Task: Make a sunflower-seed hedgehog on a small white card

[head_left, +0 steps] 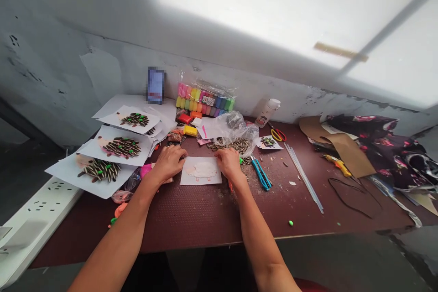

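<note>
A small white paper card (201, 164) lies on the table in front of me, with a faint animal outline filled by a flat, pale layer and small orange feet. My left hand (170, 163) has its fingers closed at the card's upper left corner. At the upper right corner my right hand (230, 163) pinches the edge in the same way. Behind the right hand spreads a heap of striped sunflower seeds (236, 145), partly under a clear plastic bag (239, 128). Just right of that hand is a teal utility knife (261, 174).
Finished hedgehog pictures (120, 147) are stacked at left beside a white power strip (44, 210). Coloured clay packs (205, 100), a phone (155, 85) and a bottle (268, 113) stand along the wall. Scissors (278, 134), glue sticks (304, 178) and a yellow glue gun (338, 165) lie right.
</note>
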Available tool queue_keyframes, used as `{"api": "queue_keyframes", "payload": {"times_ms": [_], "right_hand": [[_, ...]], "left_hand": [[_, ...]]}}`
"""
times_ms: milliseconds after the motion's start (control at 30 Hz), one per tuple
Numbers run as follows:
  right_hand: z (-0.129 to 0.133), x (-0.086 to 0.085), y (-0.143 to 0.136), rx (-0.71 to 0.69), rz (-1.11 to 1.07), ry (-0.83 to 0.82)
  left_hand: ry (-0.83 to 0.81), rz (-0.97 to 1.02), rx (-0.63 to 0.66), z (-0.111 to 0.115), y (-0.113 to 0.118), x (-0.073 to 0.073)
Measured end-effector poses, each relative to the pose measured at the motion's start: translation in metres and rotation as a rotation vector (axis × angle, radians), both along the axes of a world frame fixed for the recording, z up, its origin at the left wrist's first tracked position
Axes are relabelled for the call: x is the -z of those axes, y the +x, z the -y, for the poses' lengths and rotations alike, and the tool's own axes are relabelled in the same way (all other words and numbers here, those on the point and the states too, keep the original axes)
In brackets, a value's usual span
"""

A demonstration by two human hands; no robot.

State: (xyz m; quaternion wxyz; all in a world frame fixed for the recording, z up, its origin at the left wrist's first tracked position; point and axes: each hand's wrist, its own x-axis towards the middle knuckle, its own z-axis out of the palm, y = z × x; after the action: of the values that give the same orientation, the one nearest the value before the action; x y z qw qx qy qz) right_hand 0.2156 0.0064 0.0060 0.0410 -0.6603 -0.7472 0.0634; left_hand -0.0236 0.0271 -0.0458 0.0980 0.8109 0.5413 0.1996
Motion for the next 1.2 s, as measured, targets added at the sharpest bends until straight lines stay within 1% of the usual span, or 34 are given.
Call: {"api": "queue_keyframes", "payload": {"times_ms": [133, 267, 500, 667, 867, 1033, 1200], "right_hand": [[0.004, -0.005, 0.005, 0.027, -0.036, 0.026], [-0.004, -0.009, 0.002, 0.085, -0.011, 0.098], [-0.029, 0.001, -0.005, -0.018, 0.118, 0.065], [-0.036, 0.005, -0.006, -0.051, 0.173, 0.066], [-0.044, 0.01, -0.005, -0.102, 0.206, 0.089], [-0.045, 0.011, -0.001, -0.117, 0.225, 0.1], [-0.038, 0.006, 0.002, -0.066, 0.176, 0.064]], "left_hand": [[-0.016, -0.015, -0.016, -0.001, 0.002, 0.0], [-0.02, -0.05, -0.024, 0.0, 0.004, -0.003], [-0.029, -0.025, -0.032, 0.0, 0.004, -0.006], [-0.038, -0.034, -0.03, -0.001, 0.005, -0.007], [-0.013, -0.03, -0.027, -0.001, 0.006, -0.003], [0.005, 0.028, -0.023, 0.0, 0.006, -0.008], [0.037, 0.121, 0.022, 0.001, 0.009, -0.014]]}}
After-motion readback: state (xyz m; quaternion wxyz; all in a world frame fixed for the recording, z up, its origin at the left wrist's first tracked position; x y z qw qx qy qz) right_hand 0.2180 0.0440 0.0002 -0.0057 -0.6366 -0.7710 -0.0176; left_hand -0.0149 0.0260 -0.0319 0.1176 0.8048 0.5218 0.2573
